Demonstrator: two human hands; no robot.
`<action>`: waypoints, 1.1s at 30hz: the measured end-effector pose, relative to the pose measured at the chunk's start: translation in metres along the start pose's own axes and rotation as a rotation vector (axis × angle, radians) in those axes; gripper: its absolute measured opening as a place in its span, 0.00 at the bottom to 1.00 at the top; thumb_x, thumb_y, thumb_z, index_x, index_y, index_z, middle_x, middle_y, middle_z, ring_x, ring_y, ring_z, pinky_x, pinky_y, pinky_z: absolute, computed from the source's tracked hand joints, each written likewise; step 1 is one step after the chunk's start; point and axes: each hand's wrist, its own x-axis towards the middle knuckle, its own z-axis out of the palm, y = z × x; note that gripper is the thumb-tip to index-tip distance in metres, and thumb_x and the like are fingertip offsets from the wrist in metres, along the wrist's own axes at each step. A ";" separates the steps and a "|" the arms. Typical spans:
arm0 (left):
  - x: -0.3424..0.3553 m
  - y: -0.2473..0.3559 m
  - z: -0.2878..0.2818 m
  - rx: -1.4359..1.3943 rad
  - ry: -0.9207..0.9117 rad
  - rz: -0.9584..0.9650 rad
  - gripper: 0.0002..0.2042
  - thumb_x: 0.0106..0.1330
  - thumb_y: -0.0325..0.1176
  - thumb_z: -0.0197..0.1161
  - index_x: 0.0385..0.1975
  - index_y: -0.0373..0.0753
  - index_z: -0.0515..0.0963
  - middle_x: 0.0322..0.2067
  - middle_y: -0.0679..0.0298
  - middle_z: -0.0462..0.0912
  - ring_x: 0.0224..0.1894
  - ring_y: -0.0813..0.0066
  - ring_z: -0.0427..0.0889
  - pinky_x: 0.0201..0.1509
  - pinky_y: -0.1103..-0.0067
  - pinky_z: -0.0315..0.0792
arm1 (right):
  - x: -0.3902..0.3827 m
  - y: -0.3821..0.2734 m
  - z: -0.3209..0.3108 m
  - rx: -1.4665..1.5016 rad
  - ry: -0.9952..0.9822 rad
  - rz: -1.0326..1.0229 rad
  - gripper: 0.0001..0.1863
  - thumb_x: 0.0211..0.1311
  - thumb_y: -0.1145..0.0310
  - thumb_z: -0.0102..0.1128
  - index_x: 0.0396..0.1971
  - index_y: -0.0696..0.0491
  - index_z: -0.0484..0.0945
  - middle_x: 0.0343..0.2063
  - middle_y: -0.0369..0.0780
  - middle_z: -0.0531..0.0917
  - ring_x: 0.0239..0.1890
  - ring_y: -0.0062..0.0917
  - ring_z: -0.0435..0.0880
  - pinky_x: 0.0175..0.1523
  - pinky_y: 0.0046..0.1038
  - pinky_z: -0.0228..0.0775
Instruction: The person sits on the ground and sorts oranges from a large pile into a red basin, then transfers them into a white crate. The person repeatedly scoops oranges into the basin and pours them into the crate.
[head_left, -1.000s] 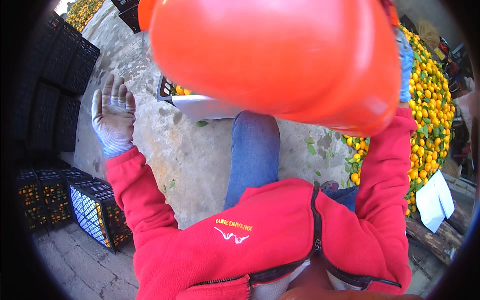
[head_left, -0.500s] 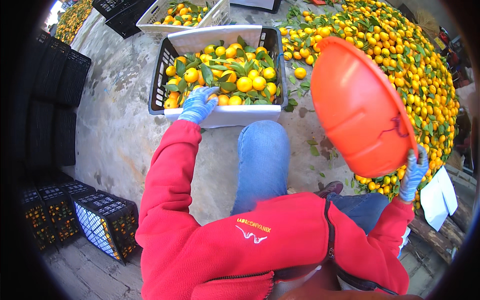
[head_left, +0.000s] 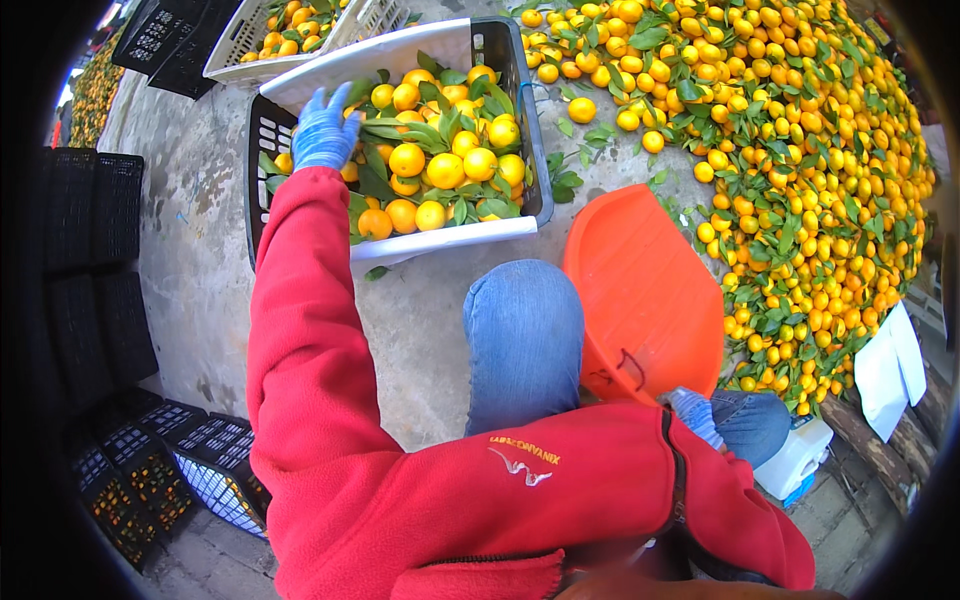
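My left hand (head_left: 325, 132), in a blue-and-white glove, has its fingers spread over the left side of a black plastic crate (head_left: 540, 170). Orange citrus fruits (head_left: 445, 170) with green leaves fill the crate, and a white liner (head_left: 445, 240) folds over its near and far sides. By my right knee, a large orange-red plastic scoop (head_left: 650, 290) shows its hollow inside, with no fruit in it. My gloved right hand (head_left: 695, 415) grips the scoop's near end; its fingers are partly hidden. Dark cord hangs at that end.
A big heap of leafy citrus (head_left: 810, 200) spreads along the right. A pale crate (head_left: 225, 65) of fruit stands behind, beside black crates (head_left: 175, 40). More black crates are stacked at the left. White paper (head_left: 890, 375) and a white jug (head_left: 795, 458) lie lower right.
The scoop has come down and nearer to my body, turning its hollow side up. My left hand has moved from the crate's near edge to farther over its left side, fingers spreading.
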 end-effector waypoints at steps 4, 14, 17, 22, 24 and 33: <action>-0.036 0.097 0.001 -0.143 -0.312 0.612 0.29 0.56 0.39 0.68 0.61 0.54 0.71 0.63 0.55 0.67 0.65 0.51 0.66 0.65 0.62 0.64 | 0.022 0.005 0.023 0.294 -0.080 0.186 0.16 0.53 0.55 0.67 0.33 0.53 0.81 0.29 0.46 0.83 0.35 0.42 0.83 0.40 0.40 0.74; -0.011 0.029 0.025 0.309 -0.274 0.294 0.25 0.56 0.29 0.63 0.56 0.58 0.72 0.49 0.62 0.76 0.49 0.59 0.78 0.47 0.64 0.77 | 0.030 0.019 0.019 0.357 -0.105 0.342 0.12 0.59 0.61 0.63 0.34 0.55 0.81 0.33 0.48 0.83 0.37 0.43 0.83 0.45 0.39 0.74; 0.016 -0.011 0.017 0.381 -0.184 -0.313 0.17 0.66 0.45 0.58 0.53 0.51 0.74 0.50 0.55 0.75 0.53 0.53 0.76 0.52 0.60 0.74 | 0.031 0.027 0.023 0.338 -0.087 0.322 0.12 0.58 0.61 0.63 0.34 0.55 0.81 0.33 0.48 0.83 0.37 0.43 0.83 0.45 0.38 0.74; 0.021 0.009 0.015 0.251 0.162 -0.170 0.25 0.62 0.45 0.63 0.60 0.52 0.72 0.61 0.53 0.68 0.60 0.51 0.70 0.59 0.58 0.70 | 0.035 0.037 0.027 0.392 -0.142 0.439 0.13 0.59 0.60 0.62 0.36 0.55 0.81 0.31 0.49 0.83 0.36 0.42 0.83 0.44 0.38 0.75; 0.012 0.037 0.013 0.105 0.139 0.053 0.25 0.60 0.44 0.65 0.60 0.53 0.72 0.62 0.53 0.68 0.61 0.51 0.70 0.62 0.60 0.68 | 0.039 0.038 0.027 0.382 -0.134 0.406 0.13 0.59 0.60 0.61 0.36 0.55 0.81 0.31 0.49 0.84 0.36 0.42 0.84 0.43 0.37 0.75; -0.045 0.136 0.008 0.079 -0.530 0.442 0.35 0.56 0.37 0.66 0.66 0.56 0.63 0.50 0.52 0.73 0.56 0.51 0.73 0.56 0.62 0.71 | 0.044 0.033 0.026 0.336 -0.127 0.390 0.14 0.60 0.59 0.61 0.36 0.54 0.81 0.31 0.48 0.84 0.35 0.40 0.84 0.43 0.38 0.75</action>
